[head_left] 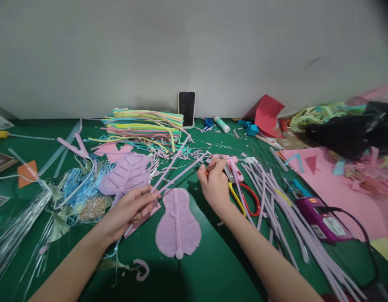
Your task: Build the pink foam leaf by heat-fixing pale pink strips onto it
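Note:
My left hand (135,207) is closed on two lilac pipe cleaners (174,160), whose upper lengths spread apart towards the back. Beneath its wrist and fingers lie a pink paper piece (146,218) and a lilac leaf-shaped piece (126,174) with raised ribs. Between my hands, flat on the table, rests a lilac gourd-shaped piece (178,222) with a strip down its middle. My right hand (215,184) has its fingers curled together, a small dark and orange bit showing at the fingertips; what they hold is mostly hidden. Scissors (250,199) with red and yellow handles lie beside it.
Colourful pipe cleaners (143,126) are piled at the back near an upright phone (186,108). Loose lilac pipe cleaners (285,222) stretch along the right, beside a purple corded device (322,220). Blue tassels (79,184) and a pink glue gun (74,147) lie left.

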